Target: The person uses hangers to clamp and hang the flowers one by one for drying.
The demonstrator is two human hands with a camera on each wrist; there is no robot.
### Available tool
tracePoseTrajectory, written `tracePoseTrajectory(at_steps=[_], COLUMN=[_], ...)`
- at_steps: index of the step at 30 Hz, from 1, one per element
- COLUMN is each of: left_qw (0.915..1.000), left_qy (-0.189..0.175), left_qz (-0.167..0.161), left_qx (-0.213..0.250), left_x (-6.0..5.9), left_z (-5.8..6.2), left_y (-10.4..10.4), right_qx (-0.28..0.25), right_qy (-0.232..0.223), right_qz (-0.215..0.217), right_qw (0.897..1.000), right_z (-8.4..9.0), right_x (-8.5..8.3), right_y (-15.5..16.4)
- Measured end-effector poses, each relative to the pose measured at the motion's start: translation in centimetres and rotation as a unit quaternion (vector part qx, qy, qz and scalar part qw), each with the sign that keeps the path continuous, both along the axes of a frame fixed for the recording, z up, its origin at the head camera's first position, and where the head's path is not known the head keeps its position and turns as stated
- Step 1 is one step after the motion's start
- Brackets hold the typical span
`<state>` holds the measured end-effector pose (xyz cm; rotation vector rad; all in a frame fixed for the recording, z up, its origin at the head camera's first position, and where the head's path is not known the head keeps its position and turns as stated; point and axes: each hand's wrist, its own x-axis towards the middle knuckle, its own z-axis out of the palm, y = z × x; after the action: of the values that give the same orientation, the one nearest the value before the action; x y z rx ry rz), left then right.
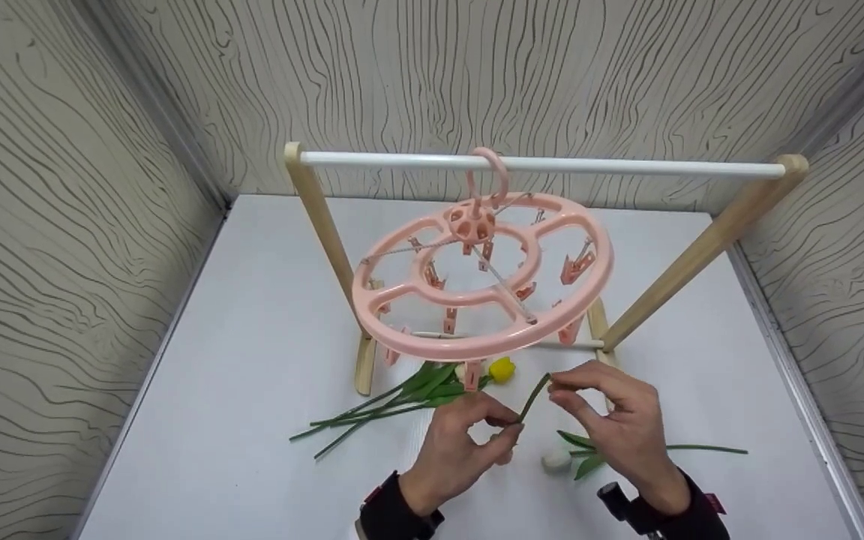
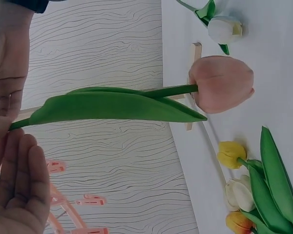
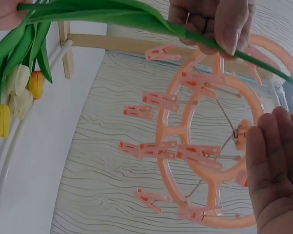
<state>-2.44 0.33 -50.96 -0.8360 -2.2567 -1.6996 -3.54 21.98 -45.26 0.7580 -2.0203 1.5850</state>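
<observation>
A pink artificial tulip (image 2: pixel 222 84) hangs bloom-down from my hands, its green leaves (image 3: pixel 97 17) running along the stem; in the head view its bloom is hidden. My left hand (image 1: pixel 458 442) pinches the stem (image 1: pixel 533 397) between thumb and fingers. At the stem's bare end, higher and to the right, the thumb and fingertips of my right hand (image 1: pixel 619 420) pinch it. Just beyond both hands hangs a round pink clip hanger (image 1: pixel 469 349), with several small clothes pegs (image 3: pixel 156 100) dangling from its rings.
The hanger hooks over the white bar (image 1: pixel 627 166) of a wooden-legged stand (image 1: pixel 702 244). Behind my left hand lie several tulips, among them a yellow one (image 1: pixel 502 369) and an orange one (image 2: pixel 239 222). A white tulip (image 1: pixel 556 460) lies under my right hand on the white table (image 1: pixel 214 360).
</observation>
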Motion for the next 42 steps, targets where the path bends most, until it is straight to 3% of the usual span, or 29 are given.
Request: tracePoseTrajectory(at_steps=[5,10,14,18,22,28,34,42], left_qw=[0.9998,0.9990,0.9986,0.9985,0.9984,0.9988,0.9987,0.9979], left_qy=[0.007,0.005,0.003,0.005,0.010,-0.004,-0.016,0.003], left_qz=[-0.004,-0.016,-0.019,-0.014,-0.013,-0.010,-0.010,-0.012], left_qx=[0.019,0.042,0.050,0.053,0.054,0.047,0.047,0.064], left_x=[0.1,0.1,0.3,0.2,0.1,0.1,0.0,0.0], left_z=[0.1,0.2,0.4,0.5,0.4,0.5,0.6,0.8], left_y=[-0.1,-0.2,-0.3,-0.3,-0.3,-0.3,-0.5,-0.5], right_qx=[-0.057,-0.029,-0.019,-0.011,-0.002,0.014,0.030,-0.013], right_qy=[0.027,-0.015,-0.089,-0.158,-0.192,-0.210,-0.211,-0.201], right_qz=[-0.031,-0.035,0.030,0.097,0.160,0.219,0.211,0.236], right_qw=[0.998,0.999,0.995,0.983,0.968,0.953,0.954,0.951], right_z=[1.1,2.2,2.6,2.7,2.7,3.2,3.4,2.9], right_x=[-1.6,-3.8,-5.4,-6.7,-7.6,-8.4,-8.4,-7.6], right_y=[1.8,3.2,3.9,4.2,4.6,4.8,4.5,3.9])
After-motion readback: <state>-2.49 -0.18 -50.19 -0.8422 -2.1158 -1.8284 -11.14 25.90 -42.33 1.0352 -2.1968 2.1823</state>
